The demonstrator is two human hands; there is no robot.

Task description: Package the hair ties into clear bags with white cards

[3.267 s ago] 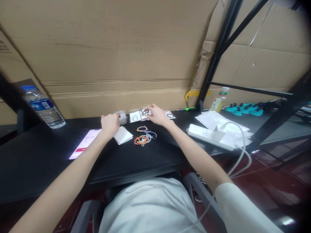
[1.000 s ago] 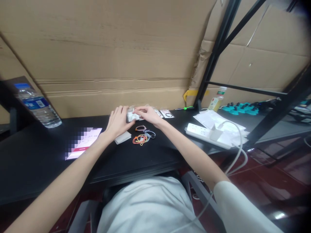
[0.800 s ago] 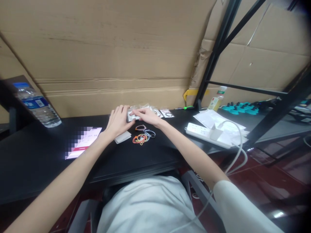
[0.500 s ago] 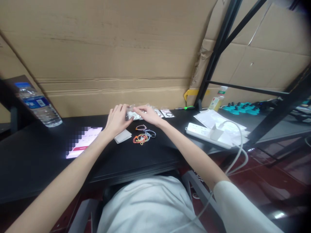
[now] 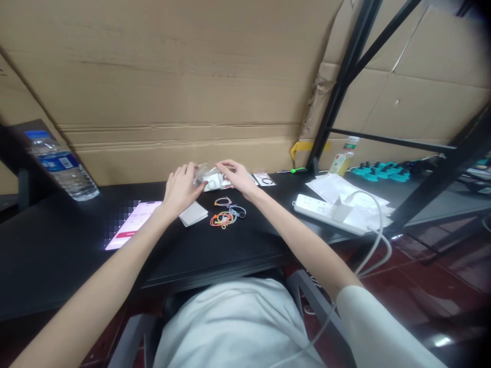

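Observation:
My left hand (image 5: 181, 188) is closed at the left edge of a small clear plastic bag (image 5: 206, 171), thumb toward me. On the bag's right side, my right hand (image 5: 238, 179) has its fingers bent and together at the film; the fingertips are partly hidden. A white card with a ring-like item (image 5: 213, 183) shows between the hands, low against the cardboard. Nearer me lie several coloured hair ties (image 5: 224, 219), orange, yellow and grey-blue, in a loose group. A small white stack of cards or bags (image 5: 194, 213) rests by my left wrist.
A lit phone (image 5: 135, 225) lies left of my forearm, a water bottle (image 5: 63, 166) beyond it. Right of my hands are a packet with a dark ring (image 5: 264, 179), a green screwdriver-like tool (image 5: 298, 170), a white power strip (image 5: 314, 205) and papers (image 5: 333, 186). Cardboard (image 5: 184, 76) walls the back.
My hands have moved apart: the left slightly left, the right slightly right and up. The clear bag and the white card between them show more.

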